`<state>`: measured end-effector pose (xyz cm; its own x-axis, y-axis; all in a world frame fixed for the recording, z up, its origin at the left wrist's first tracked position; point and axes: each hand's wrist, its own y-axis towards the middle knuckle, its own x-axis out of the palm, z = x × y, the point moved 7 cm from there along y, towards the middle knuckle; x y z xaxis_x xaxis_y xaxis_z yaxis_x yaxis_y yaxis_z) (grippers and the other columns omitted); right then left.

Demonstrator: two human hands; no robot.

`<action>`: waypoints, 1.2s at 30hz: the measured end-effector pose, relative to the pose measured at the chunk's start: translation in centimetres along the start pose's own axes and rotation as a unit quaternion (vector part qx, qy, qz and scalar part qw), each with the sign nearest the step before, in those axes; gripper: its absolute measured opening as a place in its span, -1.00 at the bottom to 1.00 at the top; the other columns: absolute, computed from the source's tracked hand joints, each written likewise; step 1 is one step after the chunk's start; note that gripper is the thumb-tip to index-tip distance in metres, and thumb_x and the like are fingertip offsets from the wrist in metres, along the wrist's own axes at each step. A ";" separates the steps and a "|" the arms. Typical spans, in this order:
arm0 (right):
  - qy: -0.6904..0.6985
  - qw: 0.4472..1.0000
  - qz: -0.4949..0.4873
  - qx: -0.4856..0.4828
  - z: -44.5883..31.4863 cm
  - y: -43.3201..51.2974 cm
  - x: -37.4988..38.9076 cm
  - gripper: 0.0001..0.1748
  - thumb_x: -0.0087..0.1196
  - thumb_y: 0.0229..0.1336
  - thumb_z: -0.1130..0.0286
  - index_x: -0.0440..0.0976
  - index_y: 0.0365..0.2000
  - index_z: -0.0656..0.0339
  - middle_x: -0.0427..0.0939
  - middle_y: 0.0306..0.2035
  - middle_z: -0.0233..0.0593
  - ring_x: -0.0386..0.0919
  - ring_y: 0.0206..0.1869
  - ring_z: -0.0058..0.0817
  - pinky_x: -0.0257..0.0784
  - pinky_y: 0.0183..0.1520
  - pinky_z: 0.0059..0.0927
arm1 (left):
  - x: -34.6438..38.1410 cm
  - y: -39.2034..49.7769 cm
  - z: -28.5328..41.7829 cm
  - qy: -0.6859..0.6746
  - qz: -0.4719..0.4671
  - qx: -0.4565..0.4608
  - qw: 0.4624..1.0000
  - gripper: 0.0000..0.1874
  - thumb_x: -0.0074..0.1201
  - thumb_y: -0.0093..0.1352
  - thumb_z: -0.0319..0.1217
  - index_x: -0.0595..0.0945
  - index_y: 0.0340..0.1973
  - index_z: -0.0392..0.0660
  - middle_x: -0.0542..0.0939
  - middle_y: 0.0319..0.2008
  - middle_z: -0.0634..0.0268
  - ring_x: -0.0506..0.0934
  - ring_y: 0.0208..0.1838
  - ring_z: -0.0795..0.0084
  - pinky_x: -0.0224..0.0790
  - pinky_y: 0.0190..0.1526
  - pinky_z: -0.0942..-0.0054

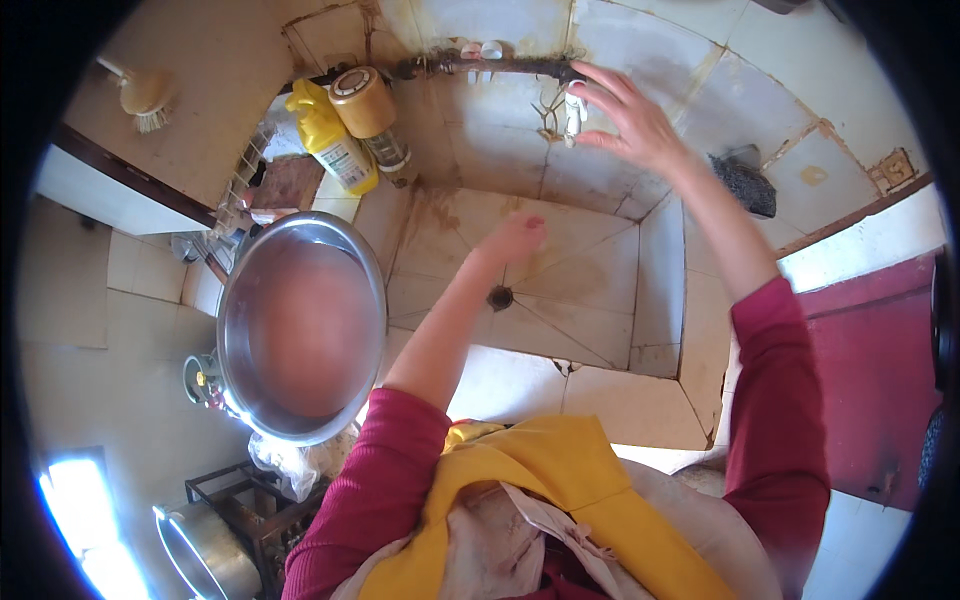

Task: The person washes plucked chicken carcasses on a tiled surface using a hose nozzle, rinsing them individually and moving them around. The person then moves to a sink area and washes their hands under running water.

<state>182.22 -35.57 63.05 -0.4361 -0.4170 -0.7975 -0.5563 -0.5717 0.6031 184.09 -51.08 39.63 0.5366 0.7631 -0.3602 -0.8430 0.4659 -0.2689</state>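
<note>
My right hand (628, 118) is raised at the white tap (574, 112) on the tiled wall, with fingers and thumb spread around it. Whether the fingertips touch the tap cannot be told. Below and to the left, my left hand (514, 236) hangs over the tiled sink (577, 315). Its fingers look curled but are blurred, and the palm is hidden. A dark round drain hole (500, 298) lies in the sink floor just below that hand. To the left of my left forearm stands a large steel basin (375, 300); a pinkish blur fills its inside.
A yellow bottle (330, 139) and a wooden-topped jar (367, 105) stand at the sink's back left corner. A brush (146, 97) hangs on the left wall. A dark scouring pad (742, 184) sits on the right ledge. A metal pot (206, 551) is at lower left.
</note>
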 end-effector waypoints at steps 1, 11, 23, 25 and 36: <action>-0.010 0.997 -0.022 -0.071 -0.1 1.7 -0.4 -0.44 0.18 0.03 0.00 0.41 -0.08 0.17 0.39 0.10 -0.26 0.38 0.10 -0.26 0.43 0.01 -0.25 | 0.2 0.5 0.2 -0.086 -0.017 -0.017 0.996 -0.57 0.10 0.32 -0.36 0.49 0.08 -0.23 0.59 -0.09 0.18 0.53 -0.01 0.36 0.38 0.04 0.36; -0.017 0.951 -0.075 -0.301 0.6 4.7 4.6 -0.75 0.05 -0.01 0.21 0.33 -0.60 0.13 0.35 -0.54 -0.33 0.42 -0.58 -0.34 0.33 -0.59 -0.30 | 0.3 2.0 -1.3 -0.146 -0.006 -0.002 0.989 -0.62 0.07 0.29 -0.32 0.54 -0.06 -0.32 0.61 -0.28 0.21 0.58 -0.31 0.47 0.42 -0.18 0.44; -0.020 0.966 -0.024 -0.258 0.3 5.2 4.6 -0.90 0.00 -0.17 0.41 0.32 -0.63 0.18 0.37 -0.54 -0.27 0.38 -0.63 -0.29 0.32 -0.60 -0.30 | 0.5 2.5 -1.7 -0.105 -0.006 -0.024 0.994 -0.62 0.06 0.30 -0.32 0.56 -0.05 -0.31 0.62 -0.27 0.18 0.59 -0.26 0.45 0.44 -0.17 0.46; -0.028 0.968 -0.011 -0.249 0.3 5.0 4.4 -0.87 0.01 -0.15 0.40 0.30 -0.65 0.18 0.37 -0.55 -0.28 0.37 -0.64 -0.29 0.32 -0.60 -0.30 | 0.6 2.4 -0.7 -0.058 -0.030 -0.030 0.997 -0.60 0.06 0.34 -0.32 0.52 0.01 -0.31 0.60 -0.22 0.23 0.56 -0.20 0.50 0.42 -0.13 0.51; 0.111 0.950 -0.141 0.257 1.5 -6.2 1.1 -0.14 0.12 0.08 -0.07 0.10 0.30 0.08 0.29 0.24 -0.07 0.34 0.23 -0.23 0.29 0.21 -0.23 | -0.7 -0.7 -2.6 0.066 0.041 0.000 0.997 -0.38 0.11 0.32 -0.21 0.35 0.22 -0.24 0.41 0.18 0.11 0.44 0.17 0.31 0.30 0.15 0.36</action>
<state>184.18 -31.43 58.47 -0.0904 -0.4707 -0.8776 -0.9252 -0.2865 0.2489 184.39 -53.11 37.80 0.4652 0.7331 -0.4961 -0.8847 0.4036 -0.2333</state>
